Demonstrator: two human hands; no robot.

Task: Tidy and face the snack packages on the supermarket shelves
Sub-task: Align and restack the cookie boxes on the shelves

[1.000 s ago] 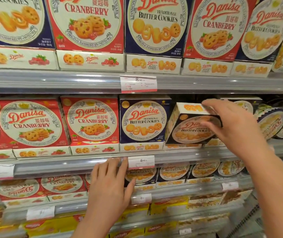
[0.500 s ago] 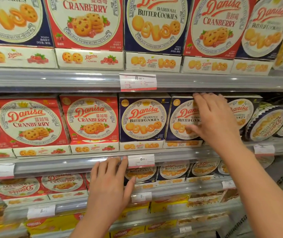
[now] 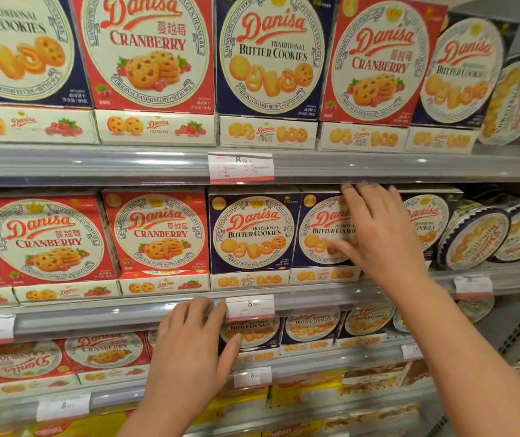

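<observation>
On the middle shelf, the right hand lies flat against the front of a navy butter cookie box, fingers straight and spread, fingertips up at the box's top edge under the shelf rail above, thumb stretched left across the printed cookies: an open grip pressing, not clutching. That box stands upright and face-out, second of three navy butter cookie boxes in this row; its left neighbour is touching it, fully in view, and the third peeks out past the wrist on the right. Count two red cranberry boxes showing whole to the left of those, with a sliver of another at the frame's edge, and two round tins leaning at the far right. Each upright box sits on a flat-lying box showing its white side. Down below, the left hand rests on the front rail of the middle shelf, fingers straight and together, thumb out to the right, grip open and holding nothing, just beside a white price tag reading 8.90. Top shelf: five big upright boxes, navy and red alternating, with another price tag on its rail. Below the left hand, upside-down cranberry boxes and more butter cookie packs, too blurred to count.
</observation>
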